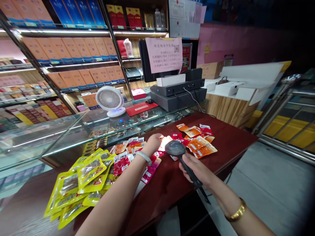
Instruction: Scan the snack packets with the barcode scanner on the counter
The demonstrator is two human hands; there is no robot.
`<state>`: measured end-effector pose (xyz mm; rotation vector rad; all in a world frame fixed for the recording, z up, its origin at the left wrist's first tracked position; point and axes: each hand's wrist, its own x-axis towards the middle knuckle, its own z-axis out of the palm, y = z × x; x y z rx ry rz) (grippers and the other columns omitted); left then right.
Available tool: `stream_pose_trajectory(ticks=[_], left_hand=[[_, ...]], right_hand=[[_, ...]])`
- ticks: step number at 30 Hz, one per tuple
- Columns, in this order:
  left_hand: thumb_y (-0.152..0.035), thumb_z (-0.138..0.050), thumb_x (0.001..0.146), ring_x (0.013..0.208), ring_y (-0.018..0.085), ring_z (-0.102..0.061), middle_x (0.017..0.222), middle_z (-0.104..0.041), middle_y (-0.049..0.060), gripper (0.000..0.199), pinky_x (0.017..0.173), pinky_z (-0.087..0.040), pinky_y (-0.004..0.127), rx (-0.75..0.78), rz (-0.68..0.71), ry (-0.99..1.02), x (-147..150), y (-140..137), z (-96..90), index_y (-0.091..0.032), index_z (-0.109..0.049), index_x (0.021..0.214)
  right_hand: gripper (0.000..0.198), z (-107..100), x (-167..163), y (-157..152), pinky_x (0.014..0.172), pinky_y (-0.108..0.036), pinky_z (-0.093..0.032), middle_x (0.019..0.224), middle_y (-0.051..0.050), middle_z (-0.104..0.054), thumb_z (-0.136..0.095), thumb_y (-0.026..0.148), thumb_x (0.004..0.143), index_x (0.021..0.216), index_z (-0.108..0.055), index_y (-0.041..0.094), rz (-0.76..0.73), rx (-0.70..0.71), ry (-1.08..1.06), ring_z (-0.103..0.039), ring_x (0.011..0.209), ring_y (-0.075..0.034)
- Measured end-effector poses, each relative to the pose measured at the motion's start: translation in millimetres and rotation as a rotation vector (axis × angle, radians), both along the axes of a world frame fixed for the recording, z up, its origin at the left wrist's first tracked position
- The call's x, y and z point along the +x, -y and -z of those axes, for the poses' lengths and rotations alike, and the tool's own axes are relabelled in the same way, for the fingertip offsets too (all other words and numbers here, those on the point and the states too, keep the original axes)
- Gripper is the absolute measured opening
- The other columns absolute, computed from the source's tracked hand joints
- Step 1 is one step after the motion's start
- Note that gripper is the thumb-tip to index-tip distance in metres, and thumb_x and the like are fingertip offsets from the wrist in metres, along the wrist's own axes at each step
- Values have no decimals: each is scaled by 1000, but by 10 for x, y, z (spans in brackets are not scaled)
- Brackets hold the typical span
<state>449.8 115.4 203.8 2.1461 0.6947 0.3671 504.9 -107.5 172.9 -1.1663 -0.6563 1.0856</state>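
Note:
My right hand [194, 167] is wrapped round the handle of a dark barcode scanner [175, 148], its head tilted toward my left hand. Bright light falls on the fingers of my left hand [157, 144], which are bent closed just beyond the scanner's head. What they grip, if anything, is hidden; a red snack packet [159, 153] shows right below them. Beside my left forearm lie red snack packets [121, 164] and a magenta packet [150, 172]. A heap of yellow snack packets [83, 180] is farther left. Orange snack packets [200, 146] are spread beyond my right hand.
The dark red counter [169, 193] adjoins a glass display case [98, 131]. On the glass stand a white fan [110, 101], a red folder [141, 108] and a cash drawer [178, 98] below a monitor with a pink notice [164, 55]. A metal railing [278, 108] stands right.

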Motion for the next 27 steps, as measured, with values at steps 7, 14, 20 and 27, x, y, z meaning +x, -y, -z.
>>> stream_pose_trajectory(ticks=[7, 14, 20, 27], left_hand=[[-33, -60, 87, 64, 10, -60, 71, -62, 1, 22, 67, -56, 27, -554, 27, 186, 396, 138, 98, -13, -63, 94], [-30, -71, 76, 109, 28, -60, 112, -67, 16, 33, 97, -45, 43, 409, 74, -250, 312, 30, 7, -14, -69, 104], [-53, -75, 65, 114, 36, -56, 114, -65, 19, 50, 94, -43, 45, 759, 106, -638, -27, -135, 69, -16, -69, 97], [-48, -62, 81, 100, 28, -65, 98, -72, 10, 38, 92, -36, 40, 741, 100, -409, -22, -82, 198, -20, -58, 106]], right_hand=[[49, 109, 117, 124, 32, -14, -28, 58, 9, -44, -55, 66, 84, 102, -51, 20, 88, -9, -60, -35, 35, -3], [47, 158, 188, 250, 33, -15, -25, 58, 9, -41, -54, 64, 86, 103, -50, 20, 97, -16, -85, -32, 35, -3], [45, 165, 149, 209, 34, -15, -26, 61, 7, -43, -53, 64, 87, 100, -50, 21, 77, -20, -105, -35, 38, -4], [44, 138, 91, 112, 33, -16, -27, 62, 7, -46, -55, 66, 85, 89, -47, 22, 132, -41, -15, -37, 36, -4]])
